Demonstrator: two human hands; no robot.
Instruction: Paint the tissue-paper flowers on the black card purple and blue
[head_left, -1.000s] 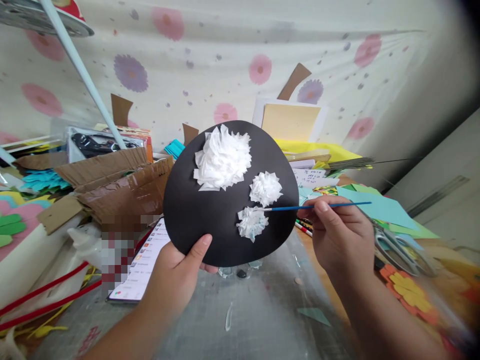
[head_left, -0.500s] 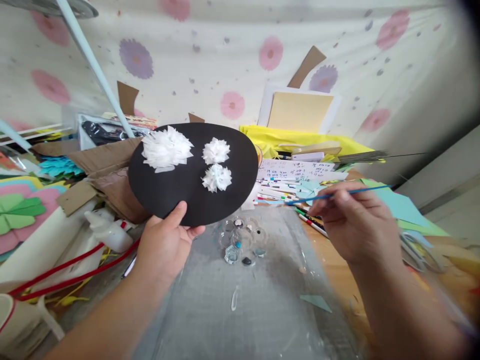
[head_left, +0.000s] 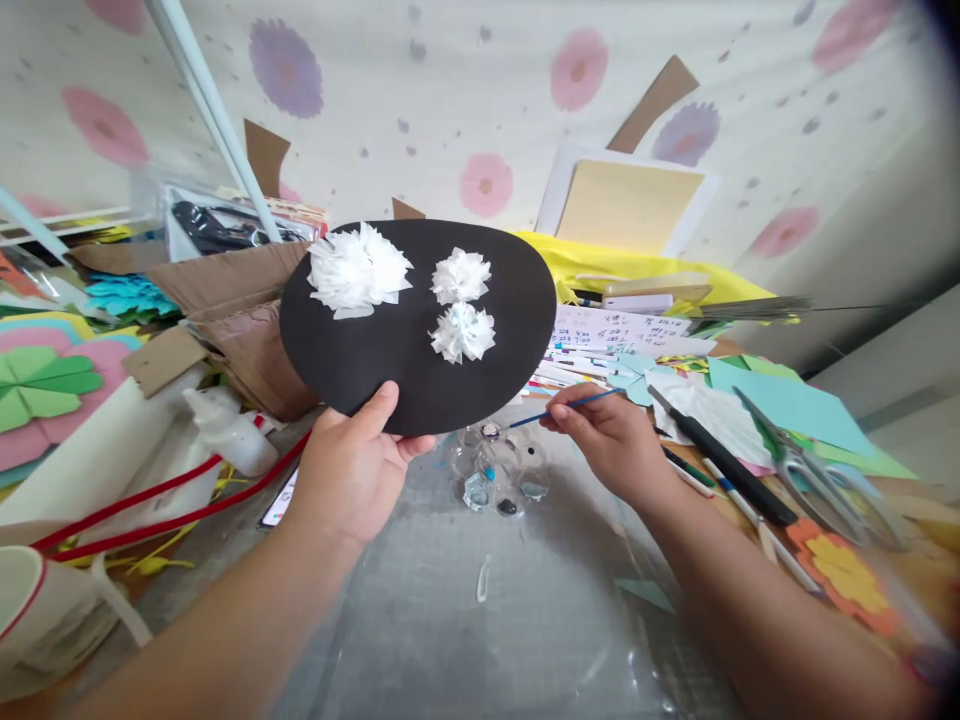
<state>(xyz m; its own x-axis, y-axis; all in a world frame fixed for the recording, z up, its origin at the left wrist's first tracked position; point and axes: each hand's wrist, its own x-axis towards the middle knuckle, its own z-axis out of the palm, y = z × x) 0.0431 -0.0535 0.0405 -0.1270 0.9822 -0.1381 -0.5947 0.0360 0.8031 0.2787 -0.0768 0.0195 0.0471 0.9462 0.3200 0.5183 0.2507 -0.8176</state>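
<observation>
A round black card (head_left: 405,370) is tilted up over the table, its lower edge pinched by my left hand (head_left: 360,465) with the thumb on the front. One large white paper pompom (head_left: 360,270) and two smaller ones, an upper pompom (head_left: 461,275) and a lower pompom (head_left: 463,332) with a faint blue tint, sit on the card. Between the fingers of my right hand (head_left: 600,440) is a thin blue paintbrush (head_left: 574,404), its tip pointing left at a clear paint palette (head_left: 499,465). White, blue and black paint show in the palette wells. Whether the tip touches paint I cannot tell.
Scissors (head_left: 817,475), a black-handled knife (head_left: 720,455) and an orange paper flower (head_left: 844,570) lie at the right. A glue bottle (head_left: 232,435), a mug (head_left: 52,620) and a phone (head_left: 279,500) are at the left. Several pens and a handwritten sheet (head_left: 622,330) lie behind.
My right hand has moved left and down, bringing the brush from beside the pens to the palette. The black card stays in my left hand; the whole view has shifted slightly.
</observation>
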